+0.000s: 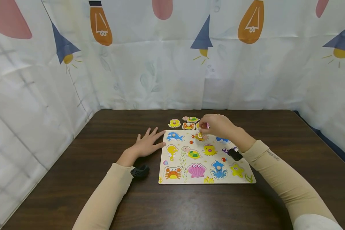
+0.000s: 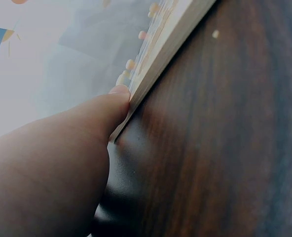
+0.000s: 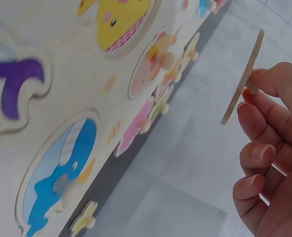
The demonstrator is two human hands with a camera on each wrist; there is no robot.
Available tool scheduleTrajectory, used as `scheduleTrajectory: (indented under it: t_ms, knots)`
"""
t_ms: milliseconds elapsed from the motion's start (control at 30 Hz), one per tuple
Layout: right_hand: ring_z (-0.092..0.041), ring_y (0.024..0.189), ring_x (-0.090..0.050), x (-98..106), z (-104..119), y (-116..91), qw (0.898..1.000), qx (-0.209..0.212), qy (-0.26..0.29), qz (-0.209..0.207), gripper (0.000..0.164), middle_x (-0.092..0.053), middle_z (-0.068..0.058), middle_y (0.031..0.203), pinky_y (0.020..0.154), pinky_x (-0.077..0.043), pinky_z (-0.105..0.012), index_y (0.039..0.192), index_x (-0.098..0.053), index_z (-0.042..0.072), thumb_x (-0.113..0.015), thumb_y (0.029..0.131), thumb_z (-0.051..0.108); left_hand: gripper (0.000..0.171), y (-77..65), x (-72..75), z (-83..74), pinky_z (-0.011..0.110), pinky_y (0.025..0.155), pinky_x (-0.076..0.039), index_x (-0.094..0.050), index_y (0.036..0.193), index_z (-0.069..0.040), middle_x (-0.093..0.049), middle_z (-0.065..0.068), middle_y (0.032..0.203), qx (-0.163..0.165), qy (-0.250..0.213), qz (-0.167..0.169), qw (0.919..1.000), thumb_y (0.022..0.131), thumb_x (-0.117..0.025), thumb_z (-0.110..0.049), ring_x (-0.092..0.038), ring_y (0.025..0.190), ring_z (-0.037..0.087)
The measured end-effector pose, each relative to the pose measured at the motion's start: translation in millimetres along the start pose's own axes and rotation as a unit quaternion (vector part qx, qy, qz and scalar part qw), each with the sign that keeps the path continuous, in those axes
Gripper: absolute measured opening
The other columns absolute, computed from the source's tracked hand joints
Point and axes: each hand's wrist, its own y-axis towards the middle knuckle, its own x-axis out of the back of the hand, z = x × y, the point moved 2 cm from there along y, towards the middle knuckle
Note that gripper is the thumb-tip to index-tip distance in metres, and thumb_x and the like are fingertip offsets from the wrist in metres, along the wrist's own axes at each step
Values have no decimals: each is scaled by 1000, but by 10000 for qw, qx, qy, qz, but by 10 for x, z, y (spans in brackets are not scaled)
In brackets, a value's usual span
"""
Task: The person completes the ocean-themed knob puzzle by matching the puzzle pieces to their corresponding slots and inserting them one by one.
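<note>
A wooden peg puzzle board with printed sea animals lies on the table. Beside its upper left corner, my left hand rests with spread fingers; in the left wrist view its thumb touches the board's edge. Above the board's far edge, my right hand pinches a puzzle piece by its knob. That piece appears edge-on in the right wrist view, so its picture is hidden. Knobbed pieces sit in the board, among them a blue whale and a blue octopus.
Behind the board lie loose pieces: a yellow octopus, a turtle, a crab and others partly behind my right hand. A dark wood table lies underneath. Patterned white curtains hang around it.
</note>
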Motion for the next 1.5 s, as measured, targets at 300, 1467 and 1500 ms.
scheduleTrajectory:
  t_ms: [300, 1467, 1500]
  knots:
    - [-15, 76, -56, -102, 213, 94, 9988, -9, 374, 311, 12, -64, 6, 82, 63, -47, -30, 101, -79, 14, -77, 94, 24, 74, 8, -7, -11, 76, 112, 5, -23, 166, -24, -6, 16, 171, -28, 29, 20, 10000, 105, -47, -57, 4, 154, 45]
    - [-9, 74, -57, -492, 842, 310, 9909, 297, 103, 1308, 12, -65, 12, 79, 63, -48, -27, 98, -79, 19, -79, 93, 30, 73, 8, 3, -15, 77, 111, 3, -25, 165, -22, -8, 18, 170, 8, 9, -10, 10000, 105, -48, -56, 3, 154, 46]
    - [-9, 74, -57, -493, 856, 313, 9907, 320, 109, 1321, 11, -64, 11, 79, 64, -47, -28, 97, -79, 19, -79, 93, 30, 73, 7, 1, -12, 77, 111, 3, -25, 165, -22, -8, 18, 170, 7, 9, -12, 10000, 105, -48, -56, 3, 154, 46]
